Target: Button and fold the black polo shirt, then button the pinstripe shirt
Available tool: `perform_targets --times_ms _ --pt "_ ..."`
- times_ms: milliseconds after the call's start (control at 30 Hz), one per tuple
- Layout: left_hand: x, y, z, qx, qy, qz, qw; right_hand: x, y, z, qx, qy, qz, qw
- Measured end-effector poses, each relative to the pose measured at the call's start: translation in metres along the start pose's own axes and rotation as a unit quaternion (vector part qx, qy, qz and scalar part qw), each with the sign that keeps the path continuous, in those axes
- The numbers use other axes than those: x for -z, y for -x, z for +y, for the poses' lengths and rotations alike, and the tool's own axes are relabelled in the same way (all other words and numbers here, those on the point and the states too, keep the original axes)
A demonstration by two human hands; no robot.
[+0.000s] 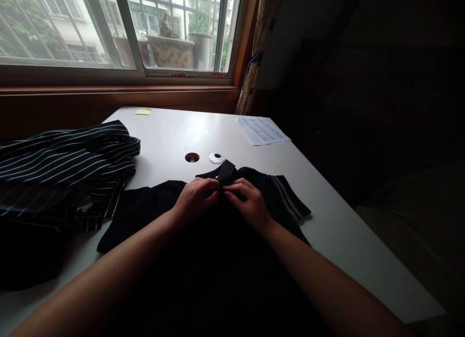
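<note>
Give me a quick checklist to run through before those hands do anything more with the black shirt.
1. Grip: the left hand and right hand both pinch the black shirt just below its collar: ok.
2. The collar lying flat: it sticks up: not ok.
3. The sleeve with grey stripes spread flat on the table: ok.
4. The striped garment clear of the shirt: it lies against its edge: not ok.
5. Fastening under the hands: hidden: cannot tell.
6. The sheet of paper out of the way: ok.
</note>
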State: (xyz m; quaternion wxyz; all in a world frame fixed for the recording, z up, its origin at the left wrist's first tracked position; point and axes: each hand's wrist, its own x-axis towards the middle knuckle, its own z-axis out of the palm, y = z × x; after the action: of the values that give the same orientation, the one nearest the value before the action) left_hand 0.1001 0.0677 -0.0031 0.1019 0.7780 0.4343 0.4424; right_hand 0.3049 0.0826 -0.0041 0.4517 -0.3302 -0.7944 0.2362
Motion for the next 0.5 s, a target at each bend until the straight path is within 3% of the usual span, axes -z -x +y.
perform_targets --times_ms 500 --pt "0.0012 0.0014 0.0004 0.057 0.043 -0.013 0.997 -0.0006 -0.0008 -0.0026 0.007 -0.008 0.008 1.000"
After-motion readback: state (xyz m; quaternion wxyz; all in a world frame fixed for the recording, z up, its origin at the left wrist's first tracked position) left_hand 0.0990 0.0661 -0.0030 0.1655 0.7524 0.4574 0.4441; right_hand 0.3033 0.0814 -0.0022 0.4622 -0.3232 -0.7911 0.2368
